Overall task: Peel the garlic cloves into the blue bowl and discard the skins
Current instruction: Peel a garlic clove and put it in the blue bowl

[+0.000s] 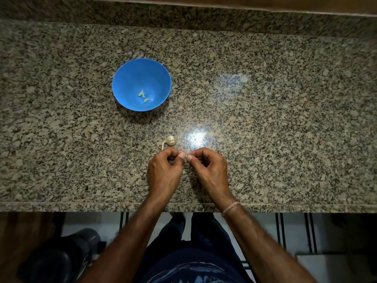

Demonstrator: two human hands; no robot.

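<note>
We see both hands low in the middle of the granite counter [265, 119], close to its near edge. The left hand [164, 172] and the right hand [210, 170] meet at the thumbs, fingers curled in, and together they pinch a small garlic clove [186, 158] between the thumb tips. Most of the clove is hidden by the thumbs, so we cannot tell how much skin is on it. A thin pale bit [184, 169] hangs just under the thumbs; we cannot tell what it is.

At twelve o'clock from the left hand, just beside its knuckles, the garlic bulb [171, 139] lies on the counter with its dry stalk pointing to the hand. At eleven o'clock from the hands, well apart, stands the blue bowl [130, 78], upright, with three peeled cloves [143, 96] on its bottom, toward the six o'clock side.

The right wrist wears a thin thread bracelet [230, 208]
</note>
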